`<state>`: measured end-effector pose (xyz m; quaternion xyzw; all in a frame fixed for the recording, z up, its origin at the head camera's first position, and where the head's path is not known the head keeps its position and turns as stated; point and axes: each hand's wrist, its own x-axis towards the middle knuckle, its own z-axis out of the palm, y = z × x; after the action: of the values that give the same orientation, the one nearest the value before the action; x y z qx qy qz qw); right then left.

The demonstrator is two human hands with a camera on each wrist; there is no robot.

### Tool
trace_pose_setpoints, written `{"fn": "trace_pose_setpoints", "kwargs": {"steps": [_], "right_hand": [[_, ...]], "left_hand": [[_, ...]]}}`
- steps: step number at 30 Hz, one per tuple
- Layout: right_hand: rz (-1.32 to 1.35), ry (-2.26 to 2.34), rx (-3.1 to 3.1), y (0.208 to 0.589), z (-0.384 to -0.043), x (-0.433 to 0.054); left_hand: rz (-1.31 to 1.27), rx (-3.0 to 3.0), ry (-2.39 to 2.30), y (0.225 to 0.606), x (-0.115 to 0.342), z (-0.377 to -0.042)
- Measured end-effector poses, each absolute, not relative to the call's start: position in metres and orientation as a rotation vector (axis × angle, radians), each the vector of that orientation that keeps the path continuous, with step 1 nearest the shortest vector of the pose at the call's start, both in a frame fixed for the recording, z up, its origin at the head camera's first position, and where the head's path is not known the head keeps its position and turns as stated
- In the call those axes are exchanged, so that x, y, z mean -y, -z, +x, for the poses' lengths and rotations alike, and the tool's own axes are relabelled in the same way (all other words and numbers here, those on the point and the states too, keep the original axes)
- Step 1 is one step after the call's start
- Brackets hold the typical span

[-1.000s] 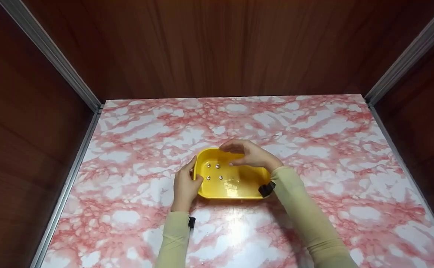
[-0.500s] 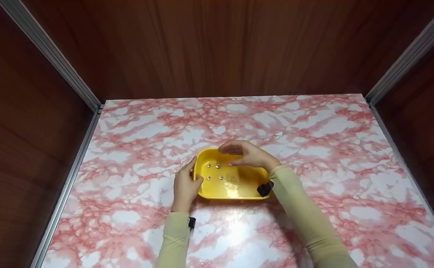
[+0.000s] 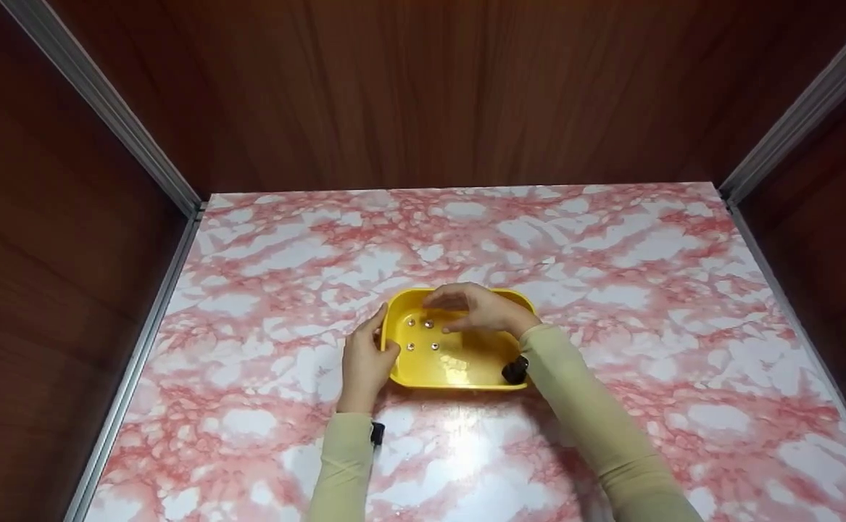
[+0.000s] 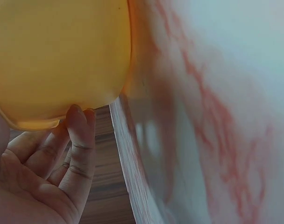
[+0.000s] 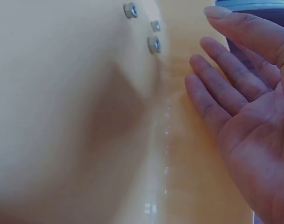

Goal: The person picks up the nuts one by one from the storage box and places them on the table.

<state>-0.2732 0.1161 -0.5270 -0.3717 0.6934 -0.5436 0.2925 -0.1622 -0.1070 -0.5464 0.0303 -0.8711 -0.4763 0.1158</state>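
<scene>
A yellow plastic bin (image 3: 480,373) with rounded corners sits in front of the person. Several small silver flange nuts (image 3: 429,324) lie spaced apart on its floor, toward the left end. My left hand (image 3: 367,362) grips the bin's left rim, thumb over the inside and fingers along the outside. In the left wrist view, fingertips of that left hand (image 4: 48,172) touch the yellow wall (image 4: 62,60). My right hand (image 3: 479,308) hovers inside the bin, right of the nuts, with loosely bent fingers. The right wrist view shows its bare palm (image 5: 254,126) and, beyond the fingertips, nuts (image 5: 154,45).
The bin is on a red and white marbled tabletop (image 3: 307,246). Dark wood panels (image 3: 459,94) stand behind and at both sides, joined by grey metal corner strips (image 3: 129,138). Black wrist cameras (image 3: 515,370) sit on both sleeves.
My right hand has come down slightly and nearer the person, so more of the bin's far rim shows. The left hand keeps its grip, and the nuts lie as before.
</scene>
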Motion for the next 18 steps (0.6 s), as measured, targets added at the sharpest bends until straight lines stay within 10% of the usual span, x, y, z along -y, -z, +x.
{"fn": "trace_pose_setpoints", "kwargs": {"steps": [18], "right_hand": [[-0.982, 1.428, -1.741, 0.5316, -0.2754, -0.1118]], "left_hand": [[0.084, 2.558, 1.379, 0.5467, 0.1072, -0.162]]}}
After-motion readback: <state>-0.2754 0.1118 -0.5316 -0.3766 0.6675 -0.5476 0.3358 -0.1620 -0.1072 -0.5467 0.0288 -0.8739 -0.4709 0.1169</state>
